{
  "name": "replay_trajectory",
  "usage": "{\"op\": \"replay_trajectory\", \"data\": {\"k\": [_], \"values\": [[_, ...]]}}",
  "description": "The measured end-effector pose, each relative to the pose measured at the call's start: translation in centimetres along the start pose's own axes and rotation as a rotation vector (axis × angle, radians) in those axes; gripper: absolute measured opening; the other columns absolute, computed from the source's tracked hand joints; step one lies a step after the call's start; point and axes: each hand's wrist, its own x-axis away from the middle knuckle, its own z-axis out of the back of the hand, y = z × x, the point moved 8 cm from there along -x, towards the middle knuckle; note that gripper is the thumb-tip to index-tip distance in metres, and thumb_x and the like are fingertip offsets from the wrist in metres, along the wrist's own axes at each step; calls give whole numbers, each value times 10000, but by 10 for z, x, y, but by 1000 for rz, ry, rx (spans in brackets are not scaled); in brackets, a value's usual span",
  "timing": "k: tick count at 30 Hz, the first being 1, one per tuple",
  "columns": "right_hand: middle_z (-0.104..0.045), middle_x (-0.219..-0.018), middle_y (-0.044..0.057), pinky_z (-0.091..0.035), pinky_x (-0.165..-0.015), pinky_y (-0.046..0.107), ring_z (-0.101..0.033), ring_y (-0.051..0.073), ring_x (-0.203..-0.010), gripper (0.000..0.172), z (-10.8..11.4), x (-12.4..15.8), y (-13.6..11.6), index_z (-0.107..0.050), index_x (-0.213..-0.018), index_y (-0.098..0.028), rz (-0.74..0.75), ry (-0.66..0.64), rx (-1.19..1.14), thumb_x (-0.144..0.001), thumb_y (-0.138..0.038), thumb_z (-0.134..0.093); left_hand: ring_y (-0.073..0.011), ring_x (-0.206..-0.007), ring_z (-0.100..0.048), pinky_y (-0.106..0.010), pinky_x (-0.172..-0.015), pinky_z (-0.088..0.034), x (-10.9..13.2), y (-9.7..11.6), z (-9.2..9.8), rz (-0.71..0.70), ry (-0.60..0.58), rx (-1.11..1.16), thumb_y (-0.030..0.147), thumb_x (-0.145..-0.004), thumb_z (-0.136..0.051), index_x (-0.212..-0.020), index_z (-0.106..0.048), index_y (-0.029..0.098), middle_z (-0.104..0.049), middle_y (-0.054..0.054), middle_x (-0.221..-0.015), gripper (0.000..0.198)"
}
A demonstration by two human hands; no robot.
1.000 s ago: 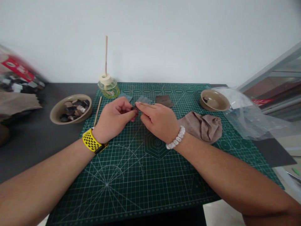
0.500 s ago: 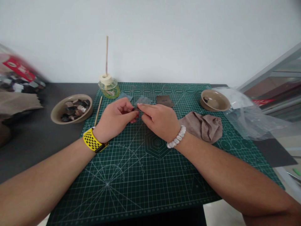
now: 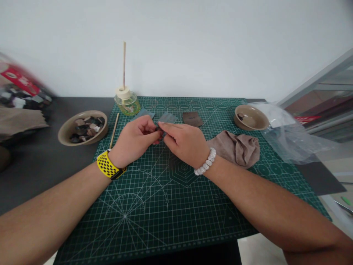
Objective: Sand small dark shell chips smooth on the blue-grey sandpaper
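Note:
Over the green cutting mat (image 3: pixel 154 228), my left hand (image 3: pixel 135 138), with a yellow strap at its wrist, pinches a small dark piece (image 3: pixel 158 129), mostly hidden by the fingers. My right hand (image 3: pixel 189 141), wearing a white bead bracelet, meets it from the other side. Its index finger presses on the piece, the other fingers are curled, and whatever lies under them is hidden. Just behind the hands lie a blue-grey square sheet (image 3: pixel 146 113), a lighter grey sheet (image 3: pixel 167 117) and a brown sheet (image 3: pixel 192 119).
At left stands a bowl (image 3: pixel 62 131) of dark and brown pieces, beside a thin wooden stick (image 3: pixel 114 130). A glass bottle (image 3: pixel 128 103) holds an upright stick. At right are a crumpled brown cloth (image 3: pixel 237 147), a bowl (image 3: pixel 255 117) with a small piece, and a clear plastic bag (image 3: pixel 295 140).
My right hand and its index finger have shifted slightly left over the small piece. My left hand keeps its pinch almost in place.

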Motion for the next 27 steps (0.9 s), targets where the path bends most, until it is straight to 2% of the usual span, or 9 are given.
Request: {"op": "replay_trajectory", "data": {"k": [21, 27], "values": [[-768, -1549, 80, -617, -1144, 398, -797, 266, -1349, 499, -2, -1, 7, -714, -1586, -236, -53, -21, 56, -1122, -189, -540, -189, -629, -697, -301, -625, -520, 0, -1, -4, 13, -40, 48, 344, -809, -798, -743, -589, 246, -711, 21, -646, 240], [-735, -1589, 92, -605, -1173, 391, -779, 256, -1384, 526, -2, -1, 2, -685, -1611, -194, 2, -18, 13, -1116, -157, -514, -185, -637, -680, -300, -635, -526, -1, -1, -2, 6, -34, 24, 286, -809, -789, -739, -597, 246, -728, 13, -661, 209]]}}
